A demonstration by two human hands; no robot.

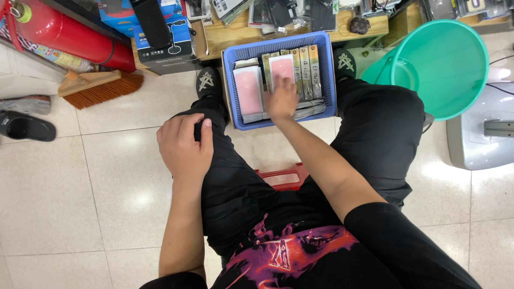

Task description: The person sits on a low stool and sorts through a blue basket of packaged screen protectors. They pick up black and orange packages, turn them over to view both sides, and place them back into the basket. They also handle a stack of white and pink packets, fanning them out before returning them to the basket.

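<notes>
Head view. Person is sitting on a low red stool (282,176), knees apart, looking straight down.

Right hand (280,99) is reaching forward into a blue plastic basket (324,59) that is standing on the tiled floor between the feet. Its fingers are lying spread and loosely extended on top of the pink flat packs (249,92), touching them; nothing is being clamped. The packs are sitting upright in rows in the left and middle part of the basket, with gold-edged slim boxes (306,72) just beside them to the right.

Left hand (183,144) is resting on the left knee, fingers curled loosely over the black trouser cloth, holding nothing.

A teal bucket (455,64) is lying tilted to the right of the basket. A red fire extinguisher (69,35) and a broom (101,85) are lying at upper left.
</notes>
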